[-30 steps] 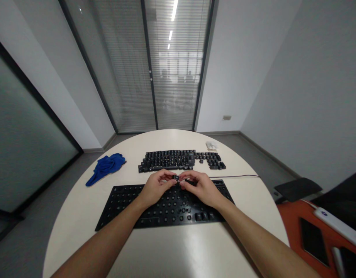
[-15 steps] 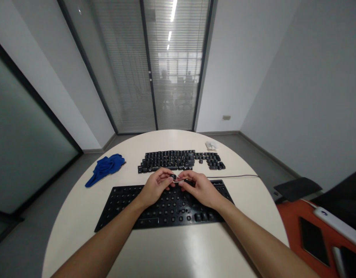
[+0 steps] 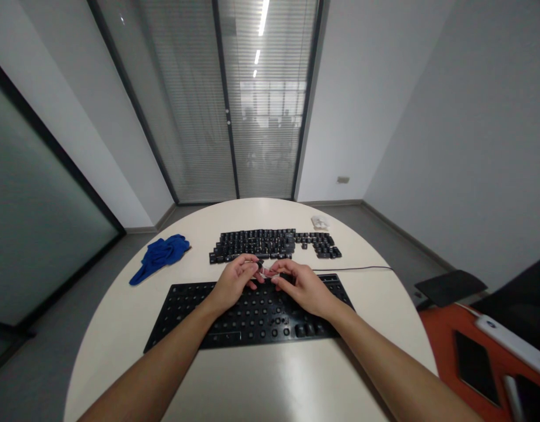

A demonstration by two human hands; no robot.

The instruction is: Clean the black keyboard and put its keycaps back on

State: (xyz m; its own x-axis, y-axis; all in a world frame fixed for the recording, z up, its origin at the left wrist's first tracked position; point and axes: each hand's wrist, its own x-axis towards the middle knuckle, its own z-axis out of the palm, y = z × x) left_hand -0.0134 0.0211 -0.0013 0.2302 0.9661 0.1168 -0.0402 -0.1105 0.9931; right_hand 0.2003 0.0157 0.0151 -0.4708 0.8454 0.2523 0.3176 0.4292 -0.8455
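Both hands meet above the far edge of a black keyboard base (image 3: 263, 322), which has most of its keys off. My left hand (image 3: 232, 284) is closed, its thumb and fingers pinching a small black keycap (image 3: 260, 265). My right hand (image 3: 305, 287) is closed too, holding a thin whitish wire-like piece (image 3: 265, 273) against the keycap. Whether that piece is hooked on the keycap cannot be made out. Just beyond my hands, loose black keycaps (image 3: 256, 240) lie in rows laid out like a keyboard. A few larger keys (image 3: 311, 330) remain on the base near its front edge.
A crumpled blue cloth (image 3: 164, 253) lies on the left of the round white table (image 3: 248, 387). At the far right is a small clear bag (image 3: 320, 223). A black cable (image 3: 353, 269) runs right over the table edge. An orange chair (image 3: 445, 346) holds a phone (image 3: 476, 366) and a power strip (image 3: 511, 340).
The keycap in my left hand has shifted slightly left and been turned. The whitish piece now sits at a different angle between my fingers. The right hand has hardly moved.
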